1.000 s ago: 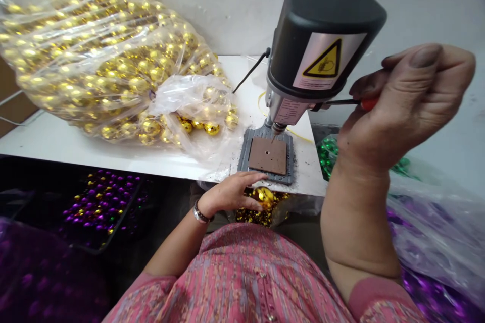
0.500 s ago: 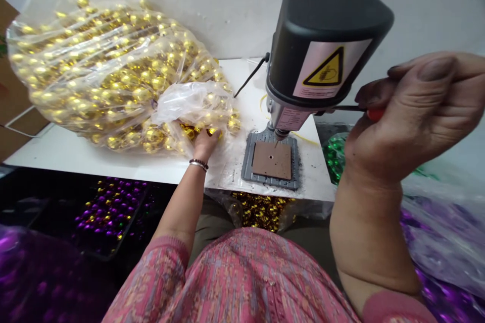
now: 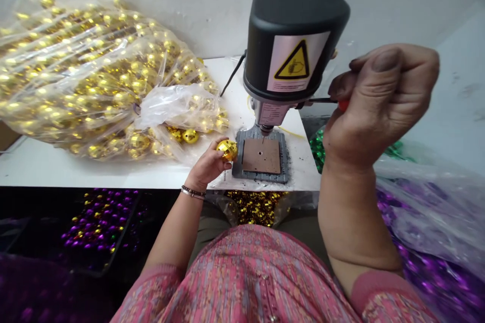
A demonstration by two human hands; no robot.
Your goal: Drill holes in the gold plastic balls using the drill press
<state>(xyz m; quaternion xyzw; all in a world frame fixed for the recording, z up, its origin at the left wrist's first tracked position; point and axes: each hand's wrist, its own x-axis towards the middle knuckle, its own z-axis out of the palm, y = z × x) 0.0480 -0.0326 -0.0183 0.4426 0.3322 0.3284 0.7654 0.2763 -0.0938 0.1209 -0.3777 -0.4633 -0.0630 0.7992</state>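
Observation:
A shiny gold faceted ball (image 3: 227,150) is gripped in the fingers of my left hand (image 3: 208,164), just left of the drill press base (image 3: 280,180). My right hand (image 3: 382,96) is closed round the red-tipped feed lever (image 3: 343,105) of the black drill press (image 3: 295,25). On the base lies a square brown board (image 3: 250,159) with a small hole in it. The thin drill bit (image 3: 263,139) hangs above the board, apart from it. To the left a big clear plastic bag (image 3: 162,106) of gold balls lies with its mouth towards me.
Below the table's (image 3: 38,176) front edge, gold pieces (image 3: 257,207) lie in a clear bag between my knees. Purple and gold balls (image 3: 100,219) fill a dark tray at lower left. Bags of purple items (image 3: 435,267) and green ones (image 3: 318,149) stand at right.
My left hand has come out of the bag's mouth with a gold ball and moved right, beside the drill base. My right hand stays on the lever. The whole view has shifted slightly.

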